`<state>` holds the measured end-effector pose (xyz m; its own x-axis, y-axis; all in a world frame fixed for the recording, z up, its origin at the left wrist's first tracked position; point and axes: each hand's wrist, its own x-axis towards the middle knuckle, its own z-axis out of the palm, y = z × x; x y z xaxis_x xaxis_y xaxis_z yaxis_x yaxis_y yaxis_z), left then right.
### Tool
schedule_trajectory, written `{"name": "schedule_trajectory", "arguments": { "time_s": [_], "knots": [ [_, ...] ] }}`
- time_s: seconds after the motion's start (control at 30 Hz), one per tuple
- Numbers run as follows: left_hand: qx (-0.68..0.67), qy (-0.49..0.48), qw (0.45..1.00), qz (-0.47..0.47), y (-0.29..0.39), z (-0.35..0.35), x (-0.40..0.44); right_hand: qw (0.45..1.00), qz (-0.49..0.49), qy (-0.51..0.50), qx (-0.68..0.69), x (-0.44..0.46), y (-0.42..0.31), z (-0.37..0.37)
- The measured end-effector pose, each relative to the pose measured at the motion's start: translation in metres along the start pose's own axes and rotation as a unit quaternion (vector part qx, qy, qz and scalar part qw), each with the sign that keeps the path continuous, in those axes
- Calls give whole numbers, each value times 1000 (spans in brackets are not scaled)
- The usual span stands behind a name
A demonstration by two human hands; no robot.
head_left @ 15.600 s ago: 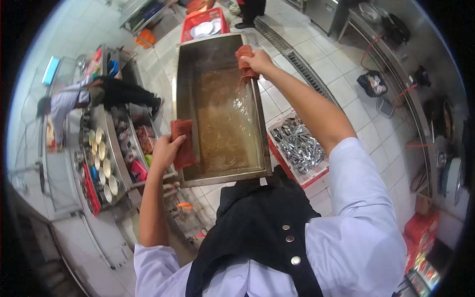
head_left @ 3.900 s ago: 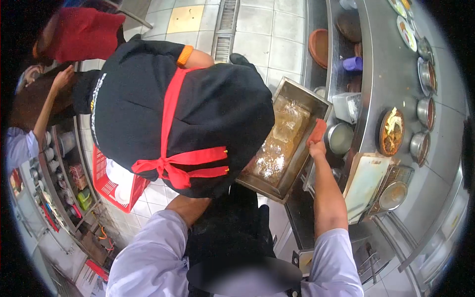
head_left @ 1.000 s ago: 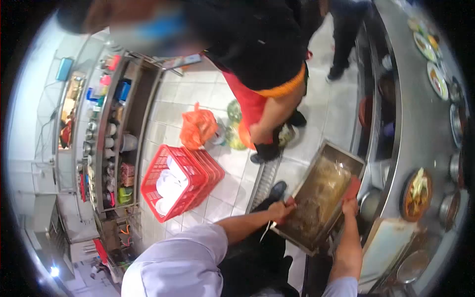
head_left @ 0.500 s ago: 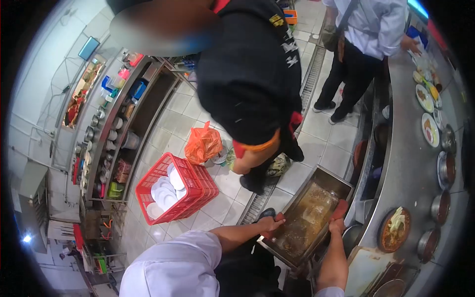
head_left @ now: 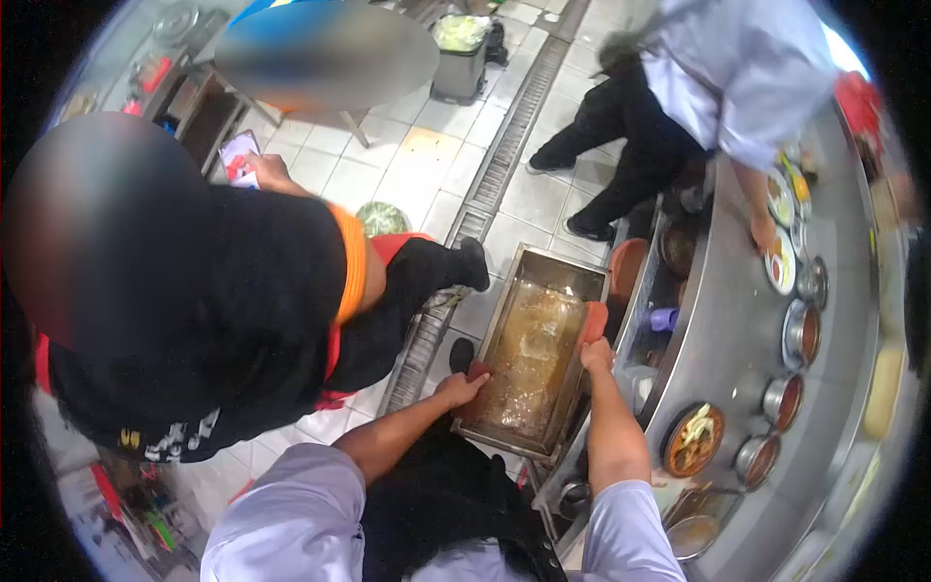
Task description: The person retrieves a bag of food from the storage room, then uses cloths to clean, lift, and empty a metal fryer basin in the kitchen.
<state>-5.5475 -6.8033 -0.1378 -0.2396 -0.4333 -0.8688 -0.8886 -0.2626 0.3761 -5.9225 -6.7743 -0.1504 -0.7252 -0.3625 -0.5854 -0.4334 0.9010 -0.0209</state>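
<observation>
A deep rectangular metal pan (head_left: 469,423) with brownish liquid (head_left: 531,354) in it hangs in front of my body, above the tiled floor. My left hand (head_left: 462,388) grips a reddish cloth (head_left: 477,371) against the pan's left side. At the right side, my right hand (head_left: 597,355) is closed on another reddish cloth (head_left: 593,322) laid over the rim. The fingers of both hands are partly hidden by the cloths and the pan.
A person in black (head_left: 223,291) bends close on my left. Another person in a white shirt (head_left: 727,78) reaches over the steel counter (head_left: 737,320), which holds plates, metal pots and a clay dish (head_left: 693,439). A drain channel (head_left: 514,126) crosses the floor; a grey bin (head_left: 459,73) stands beyond.
The person in black has moved left and nearer, hiding the red crates. The view has turned, and the pan, still between my hands, appears farther left and higher. The white-shirted person looks nearer.
</observation>
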Motion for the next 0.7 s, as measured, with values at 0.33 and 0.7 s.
{"name": "schedule_trajectory", "arguments": {
  "time_s": [0.33, 0.7],
  "knots": [
    [-162, 64, 985, 5, 68, -92, -4, 989, -107, -25, -103, 55, -195, -121],
    [-244, 218, 945, -27, 187, -194, 31, 914, -342, -37, -217, 180, -432, -226]
  ]
}}
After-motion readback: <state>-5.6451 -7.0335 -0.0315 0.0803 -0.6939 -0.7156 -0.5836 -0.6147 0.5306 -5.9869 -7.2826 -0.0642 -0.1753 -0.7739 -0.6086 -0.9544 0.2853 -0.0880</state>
